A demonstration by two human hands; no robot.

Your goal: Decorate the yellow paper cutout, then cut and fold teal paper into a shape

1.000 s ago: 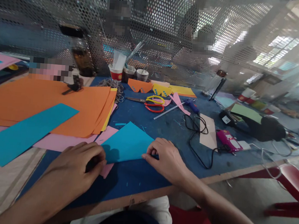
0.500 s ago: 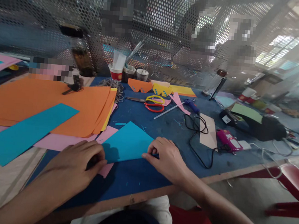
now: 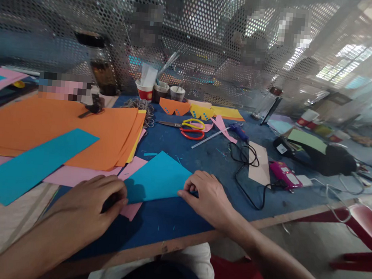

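Observation:
A folded sheet of blue paper [image 3: 161,178] lies on the blue tabletop in front of me, with its peak pointing away. My right hand [image 3: 205,195] pinches its right corner between thumb and curled fingers. At the left corner is my left hand [image 3: 97,203], fingers curled and thumb pressed to the forefinger; that corner is partly hidden by the fingertips. Pink paper [image 3: 131,211] shows from beneath the blue sheet, close to my left hand. Beyond the sheet rest scissors [image 3: 192,129] with one yellow and one red handle.
Orange sheets [image 3: 60,120] are stacked at left, with a blue strip [image 3: 37,165] across them. Orange cut-out glasses [image 3: 174,106] and yellow ones [image 3: 201,111] lie at the back near paper cups [image 3: 144,90]. To the right are a glue gun [image 3: 239,132], its black cord, and a magenta box [image 3: 285,175].
My left hand has slid slightly left along the blue paper's corner. The sheet and my right hand have stayed nearly where they were.

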